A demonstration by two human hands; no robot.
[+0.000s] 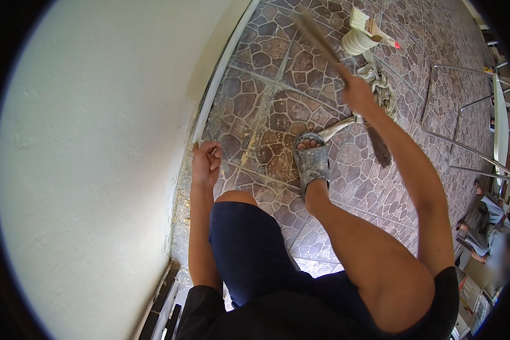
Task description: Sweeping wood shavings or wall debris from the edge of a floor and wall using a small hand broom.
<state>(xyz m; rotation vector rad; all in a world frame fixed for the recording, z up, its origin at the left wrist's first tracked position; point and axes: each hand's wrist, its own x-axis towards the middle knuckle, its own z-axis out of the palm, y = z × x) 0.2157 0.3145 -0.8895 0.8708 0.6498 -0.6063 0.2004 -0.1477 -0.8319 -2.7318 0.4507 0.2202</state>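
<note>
My left hand (pixel 207 161) is down at the foot of the white wall (pixel 96 170), fingers curled and pinched at the lower end of a white strip (pixel 221 73) that runs along the wall's base. My right hand (pixel 357 93) is raised over the floor and grips a long wooden-handled tool (pixel 317 37) near its middle. The handle is blurred, and its dark end (pixel 381 148) points down past my forearm. I am crouching, with one sandalled foot (pixel 311 161) on the stone-pattern tiles (pixel 266 96).
A white cup (pixel 357 42) with a flat paintbrush (pixel 371 25) across it stands on the floor ahead, with a crumpled grey rag (pixel 382 85) beside it. A metal chair frame (pixel 464 113) is at the right. Another person sits at the far right (pixel 487 226).
</note>
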